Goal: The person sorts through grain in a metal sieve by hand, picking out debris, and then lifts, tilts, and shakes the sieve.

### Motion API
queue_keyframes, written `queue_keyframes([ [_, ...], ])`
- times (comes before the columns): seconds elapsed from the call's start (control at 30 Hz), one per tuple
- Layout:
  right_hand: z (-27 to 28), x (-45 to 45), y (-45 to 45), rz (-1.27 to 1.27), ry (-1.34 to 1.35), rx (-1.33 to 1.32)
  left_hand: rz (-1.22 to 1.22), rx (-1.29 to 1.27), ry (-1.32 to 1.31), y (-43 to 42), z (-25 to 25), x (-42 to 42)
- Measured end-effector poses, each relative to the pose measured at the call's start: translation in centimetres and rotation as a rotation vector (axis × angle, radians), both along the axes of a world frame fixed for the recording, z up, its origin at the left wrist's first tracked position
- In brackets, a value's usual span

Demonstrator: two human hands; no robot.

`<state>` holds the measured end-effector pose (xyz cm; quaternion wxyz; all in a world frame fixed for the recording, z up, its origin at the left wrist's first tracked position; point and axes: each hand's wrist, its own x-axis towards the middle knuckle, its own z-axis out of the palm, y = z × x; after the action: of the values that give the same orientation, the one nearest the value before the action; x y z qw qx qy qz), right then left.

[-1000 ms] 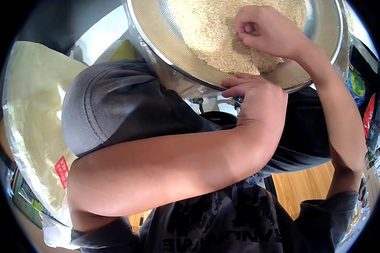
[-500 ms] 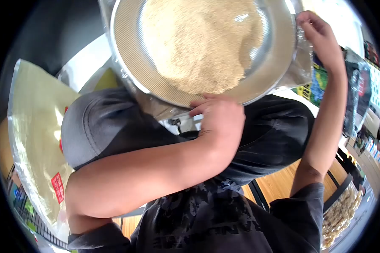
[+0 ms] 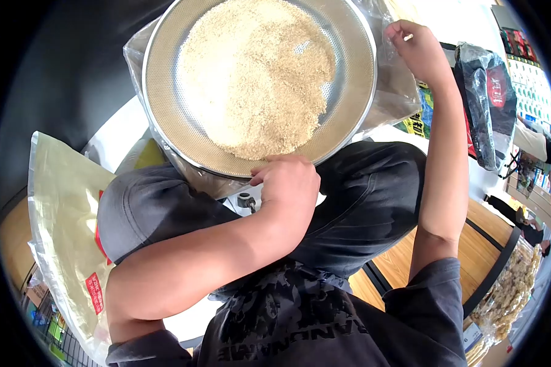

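A round metal sieve (image 3: 356, 116) holds a heap of pale tan grains or crumbs (image 3: 257, 79). Under and around it spreads a clear plastic bag (image 3: 395, 92). My left hand (image 3: 288, 183) is closed on the sieve's near rim, its fingertips just inside the edge. To the right, my right hand (image 3: 419, 52) has its fingers curled in a pinch at the edge of the plastic bag, apart from the sieve's rim. A small pale spot shows by those fingers; I cannot make out what it is.
A large yellowish plastic sack (image 3: 67, 202) with red labels stands at the left. Dark plastic packaging (image 3: 487, 104) and a colourful printed bag (image 3: 417, 122) lie at the right. Bagged dried goods (image 3: 502, 300) sit lower right, by a wooden surface (image 3: 471, 257). Another person (image 3: 526, 226) is at the far right.
The sieve has shifted left and slightly down in view, with my left hand still on its rim. My right hand now sits farther from the rim, out along the bag.
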<state>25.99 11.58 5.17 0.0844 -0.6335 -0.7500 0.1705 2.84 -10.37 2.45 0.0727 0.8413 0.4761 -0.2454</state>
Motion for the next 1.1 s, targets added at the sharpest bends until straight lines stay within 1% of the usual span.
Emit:
queue_keyframes([
  [0.07,0.5,-1.0,0.0,-0.028,-0.019,0.031,0.016,-0.028,-0.035,0.0,0.1,0.0],
  [0.13,0.5,-1.8,0.6,0.016,0.135,0.11,0.0,-0.014,-0.024,0.1,0.5,-0.1],
  [0.17,3.5,-5.4,-0.7,-0.088,0.123,0.039,-0.018,0.005,-0.016,0.1,0.6,-0.1],
  [0.2,3.0,-6.1,-0.8,-0.088,0.129,0.037,-0.018,0.003,-0.01,0.0,0.6,0.0],
  [0.27,2.0,-6.9,-0.8,-0.015,0.481,-0.108,-0.004,0.028,0.026,-0.1,0.6,0.2],
  [0.3,3.7,-9.2,-2.1,-0.088,0.388,-0.199,-0.006,0.028,0.03,-0.3,0.6,0.2],
  [0.33,2.9,-9.4,-1.9,-0.088,0.391,-0.199,-0.008,0.069,0.044,-0.5,0.6,0.1],
  [0.4,0.8,-9.9,-1.4,0.038,0.363,-0.429,-0.006,0.108,0.059,-0.5,0.7,0.1],
  [0.43,1.2,-10.4,-2.0,0.17,0.298,-0.387,-0.012,0.07,0.079,-0.5,0.9,0.2],
  [0.47,-0.3,-10.1,-1.5,0.172,0.298,-0.392,-0.019,0.031,0.098,-0.4,1.0,0.2],
  [0.5,-2.8,-9.6,-0.5,0.266,0.149,-0.322,-0.016,0.028,0.098,-0.4,1.0,0.2],
  [0.53,-3.9,-9.8,-0.1,0.36,-0.001,-0.249,-0.033,0.018,0.102,-0.3,1.0,0.1],
  [0.57,-4.7,-9.7,0.3,0.365,-0.003,-0.252,-0.05,0.008,0.105,-0.3,1.0,0.2],
  [0.63,-5.2,-10.6,0.5,0.291,-0.281,-0.474,-0.031,0.004,0.111,-0.2,1.1,0.3],
  [0.67,-5.5,-11.2,0.7,0.297,-0.283,-0.477,-0.018,0.003,0.121,-0.2,1.1,0.4],
  [0.73,-6.0,-12.3,0.8,0.253,-0.205,-0.859,-0.028,-0.003,0.132,0.0,1.1,0.4],
  [0.77,-6.4,-12.9,0.8,0.258,-0.206,-0.861,-0.042,-0.006,0.144,0.0,1.1,0.4],
  [0.83,-6.9,-14.2,0.6,0.443,-0.018,-0.897,-0.068,-0.021,0.146,0.2,1.2,0.2],
  [0.87,-7.1,-14.9,0.5,0.447,-0.018,-0.9,-0.098,-0.032,0.148,0.2,1.3,0.1],
  [0.93,-8.1,-15.5,0.6,0.413,0.404,-0.714,-0.082,-0.029,0.163,0.2,1.4,0.1],
  [0.97,-9.8,-15.0,2.2,0.431,0.506,-0.703,-0.069,-0.021,0.179,0.2,1.5,0.2],
  [1.0,-9.2,-15.4,2.2,0.431,0.504,-0.705,-0.069,-0.023,0.177,0.2,1.6,0.2],
  [1.1,-7.5,-16.5,3.0,0.01,0.699,-0.433,-0.053,-0.032,0.185,0.2,1.5,0.2],
])
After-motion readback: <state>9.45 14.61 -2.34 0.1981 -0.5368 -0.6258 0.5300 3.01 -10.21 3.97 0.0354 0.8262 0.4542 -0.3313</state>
